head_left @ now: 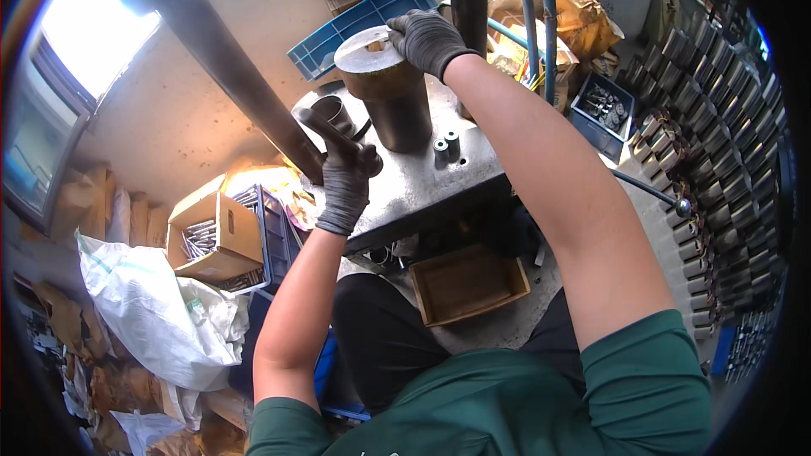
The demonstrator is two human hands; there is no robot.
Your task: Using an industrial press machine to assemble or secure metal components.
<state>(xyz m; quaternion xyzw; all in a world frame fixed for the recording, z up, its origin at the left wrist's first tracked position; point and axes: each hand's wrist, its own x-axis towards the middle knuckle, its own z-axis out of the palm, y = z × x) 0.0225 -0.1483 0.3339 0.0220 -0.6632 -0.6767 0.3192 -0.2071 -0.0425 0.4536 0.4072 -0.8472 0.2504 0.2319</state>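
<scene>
My right hand [427, 40], in a dark grey glove, is closed at the edge of a thick steel cylinder [397, 110] with a wider, flat round top. What its fingers hold, if anything, is hidden. A notch shows in that top beside the fingertips. My left hand [345, 165], gloved alike, hovers over the left part of the metal machine table [405, 186], its index finger stretched out and other fingers partly bent. Near it, a dark round cup [332, 111] stands on the table. Two small dark sleeves [447, 147] with pale ends stand right of the cylinder.
Thick posts [228, 59] rise at the table's left and back. A blue crate [355, 25] lies behind. At left are a cardboard box [215, 236] of metal pins and a white sack [160, 312]. Stacked metal cylinders [718, 118] line the right; a wooden tray [469, 285] sits below.
</scene>
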